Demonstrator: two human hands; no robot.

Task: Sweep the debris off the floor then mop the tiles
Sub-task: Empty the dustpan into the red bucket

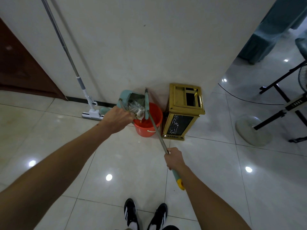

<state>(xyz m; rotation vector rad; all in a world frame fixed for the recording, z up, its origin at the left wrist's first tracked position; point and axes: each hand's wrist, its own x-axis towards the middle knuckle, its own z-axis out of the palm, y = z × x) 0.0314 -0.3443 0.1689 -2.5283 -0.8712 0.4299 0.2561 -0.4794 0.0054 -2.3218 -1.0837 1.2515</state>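
My left hand [116,118] grips a teal dustpan [127,97] and holds it tilted over an orange bucket [147,127] by the wall. Debris [137,107], clear plastic scraps, sits at the pan's lower lip above the bucket's mouth. My right hand [174,158] grips a long metal handle [157,135] with a teal and yellow end; its far end, a teal broom head [146,103], reaches into the pan. A sponge mop [91,112] with a grey pole leans against the white wall at the left, its head on the tiles.
A gold and black bin [182,112] stands right of the bucket. A fan's round base [252,130] and a black stand [282,107] occupy the right. A brown door [20,67] is at far left. My shoes [144,214] stand on glossy tiles.
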